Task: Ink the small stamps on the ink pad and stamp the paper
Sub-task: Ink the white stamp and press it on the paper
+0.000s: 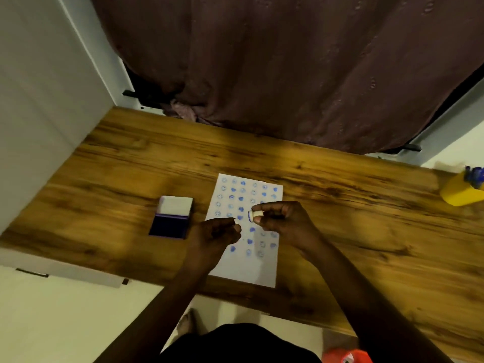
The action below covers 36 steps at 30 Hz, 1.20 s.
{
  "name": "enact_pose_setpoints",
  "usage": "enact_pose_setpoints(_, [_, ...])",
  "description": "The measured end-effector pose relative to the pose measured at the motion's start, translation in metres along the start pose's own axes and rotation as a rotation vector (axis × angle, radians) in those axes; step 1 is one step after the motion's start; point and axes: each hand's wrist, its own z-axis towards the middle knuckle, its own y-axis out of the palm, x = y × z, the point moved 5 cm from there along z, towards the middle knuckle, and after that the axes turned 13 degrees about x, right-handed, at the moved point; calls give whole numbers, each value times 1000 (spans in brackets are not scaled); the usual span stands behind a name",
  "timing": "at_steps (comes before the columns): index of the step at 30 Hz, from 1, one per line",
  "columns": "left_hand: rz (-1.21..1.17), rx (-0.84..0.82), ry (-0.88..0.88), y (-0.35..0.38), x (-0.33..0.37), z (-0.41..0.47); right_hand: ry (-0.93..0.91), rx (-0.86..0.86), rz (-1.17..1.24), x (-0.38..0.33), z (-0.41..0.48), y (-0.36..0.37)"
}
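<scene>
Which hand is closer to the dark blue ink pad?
Left. The left hand hovers just right of the open dark blue ink pad; the right hand is farther right, over the white paper, pinching a small stamp.

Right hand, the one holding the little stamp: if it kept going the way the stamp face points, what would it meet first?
Probably the left hand: the right hand holds the stamp sideways, face toward the left hand's fingertips. Depth is unclear; it might pass above them.

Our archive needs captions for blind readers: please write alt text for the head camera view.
A right hand holds a small stamp above a paper covered in blue prints, on a wooden table. The left hand hovers nearby, beside an open ink pad.
</scene>
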Motion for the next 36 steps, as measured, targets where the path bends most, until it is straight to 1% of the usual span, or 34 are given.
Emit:
enact_pose_setpoints(4, [36, 71, 40, -51, 0, 13, -98, -1, -213, -10, 11, 48])
enact_pose_setpoints(7, [1, 132, 60, -90, 1, 20, -182, -13, -355, -16, 16, 83])
enact_pose_setpoints(11, [24, 177, 85, -138, 1, 29, -285, -84, -552, -18, 18, 133])
enact_pose_setpoints(13, [34, 217, 80, -157, 2, 32, -378, -116, -622, -20, 17, 156])
enact_pose_setpoints(15, [44, 232, 82, -170, 2, 34, -415, -165, -689, -20, 17, 176])
enact_pose_setpoints(19, [63, 221, 72, -187, -1, 43, -432, -219, -847, -19, 20, 206])
enact_pose_setpoints(22, [70, 212, 52, -195, -4, 50, -444, -232, -919, -18, 21, 220])
enact_pose_setpoints(30, [29, 163, 40, -205, -6, 69, -456, -189, -983, -23, 16, 238])
enact_pose_setpoints(36, [17, 142, 14, -205, -10, 77, -389, -178, -1052, -16, 12, 246])
